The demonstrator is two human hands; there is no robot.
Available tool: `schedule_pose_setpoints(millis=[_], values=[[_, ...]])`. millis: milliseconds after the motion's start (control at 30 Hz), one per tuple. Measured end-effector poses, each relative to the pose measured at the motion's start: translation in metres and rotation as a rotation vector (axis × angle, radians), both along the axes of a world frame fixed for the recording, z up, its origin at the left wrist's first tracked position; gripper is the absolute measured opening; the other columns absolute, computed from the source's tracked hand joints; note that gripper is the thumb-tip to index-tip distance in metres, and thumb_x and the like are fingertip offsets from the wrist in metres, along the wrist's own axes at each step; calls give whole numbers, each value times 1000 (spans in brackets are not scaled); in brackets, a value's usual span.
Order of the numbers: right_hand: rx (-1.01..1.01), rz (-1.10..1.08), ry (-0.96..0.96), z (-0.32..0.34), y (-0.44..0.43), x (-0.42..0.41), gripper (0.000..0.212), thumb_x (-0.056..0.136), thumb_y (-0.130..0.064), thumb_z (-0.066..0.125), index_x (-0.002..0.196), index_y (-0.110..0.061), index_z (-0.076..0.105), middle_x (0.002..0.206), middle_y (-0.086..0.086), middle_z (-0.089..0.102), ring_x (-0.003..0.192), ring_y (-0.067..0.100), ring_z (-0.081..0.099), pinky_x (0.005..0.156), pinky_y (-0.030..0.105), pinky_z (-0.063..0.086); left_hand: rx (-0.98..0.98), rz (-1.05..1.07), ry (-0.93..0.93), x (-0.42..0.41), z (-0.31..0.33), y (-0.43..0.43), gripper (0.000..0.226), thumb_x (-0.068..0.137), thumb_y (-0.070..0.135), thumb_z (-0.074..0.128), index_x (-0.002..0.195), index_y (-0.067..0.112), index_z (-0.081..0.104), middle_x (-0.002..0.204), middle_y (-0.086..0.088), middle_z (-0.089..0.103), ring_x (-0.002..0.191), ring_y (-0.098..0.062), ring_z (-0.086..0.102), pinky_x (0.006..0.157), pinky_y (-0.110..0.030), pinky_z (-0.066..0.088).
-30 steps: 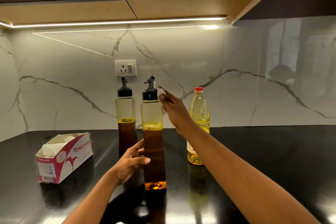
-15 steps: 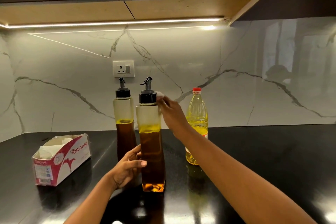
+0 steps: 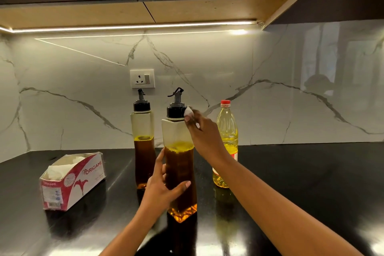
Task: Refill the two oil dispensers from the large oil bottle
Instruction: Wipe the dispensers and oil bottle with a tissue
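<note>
**Near dispenser steadied and wiped at the cap**

Head view: the near dispenser stands on the black counter, left hand curled round its waist; right hand pinches a tissue wad against the cap; tall, well filled, probably heavy and oil-slick, best gripped low; the large oil bottle is partly hidden behind the forearm.

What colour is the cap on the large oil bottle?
Red; the cap shows best in the head view.

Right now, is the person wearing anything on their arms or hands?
No. The left hand and right hand are bare, with no gloves, rings or watch showing. No sleeve shows anywhere up to the picture's edge.
</note>
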State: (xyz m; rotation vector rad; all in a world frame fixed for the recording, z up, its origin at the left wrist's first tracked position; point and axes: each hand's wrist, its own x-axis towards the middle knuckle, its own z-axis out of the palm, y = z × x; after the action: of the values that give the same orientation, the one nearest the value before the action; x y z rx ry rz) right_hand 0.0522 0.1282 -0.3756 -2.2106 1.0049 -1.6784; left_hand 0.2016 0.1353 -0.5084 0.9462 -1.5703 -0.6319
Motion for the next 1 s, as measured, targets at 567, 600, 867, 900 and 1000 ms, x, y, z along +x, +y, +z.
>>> schedule_pose_setpoints(millis=[567, 600, 867, 900, 1000], values=[[308, 335, -89, -8, -7, -14, 78, 71, -80, 17, 136, -42, 40, 138, -13, 41, 121, 2, 34, 96, 23, 23, 162, -210, 137, 21, 5, -24, 105, 53, 43, 92, 137, 50, 31, 123, 4, 66, 117, -20, 61, 88, -27, 53], [305, 336, -81, -3, -9, -12, 71, 76, -75, 17, 133, -41, 43, 141, -6, 43, 120, 1, 38, 96, 19, 24, 183, -221, 153, 22, 5, -26, 105, 52, 41, 93, 138, 48, 32, 125, 2, 65, 119, -22, 60, 93, -32, 52], [317, 348, -122, 11, -16, -8, 21, 100, -34, 36, 109, -44, 53, 104, -25, 55, 110, 9, 52, 88, 25, 44, 319, -332, 308, 28, -3, -27, 111, 48, 38, 95, 142, 36, 36, 132, -3, 61, 126, -26, 54, 102, -43, 47], [280, 291, -114, 8, -14, -8, 23, 100, -32, 38, 111, -42, 55, 100, -20, 60, 108, 18, 57, 84, 31, 49, 299, -317, 319, 26, -3, -25, 108, 47, 44, 95, 139, 40, 39, 136, -3, 58, 131, -27, 49, 108, -48, 40], [151, 134, -87, 6, -11, -9, 31, 99, -26, 44, 128, -24, 56, 105, 8, 68, 94, 30, 62, 82, 42, 52, 160, -228, 286, 20, 0, -17, 99, 55, 52, 88, 139, 54, 35, 151, 0, 40, 140, -24, 36, 113, -53, 30]])
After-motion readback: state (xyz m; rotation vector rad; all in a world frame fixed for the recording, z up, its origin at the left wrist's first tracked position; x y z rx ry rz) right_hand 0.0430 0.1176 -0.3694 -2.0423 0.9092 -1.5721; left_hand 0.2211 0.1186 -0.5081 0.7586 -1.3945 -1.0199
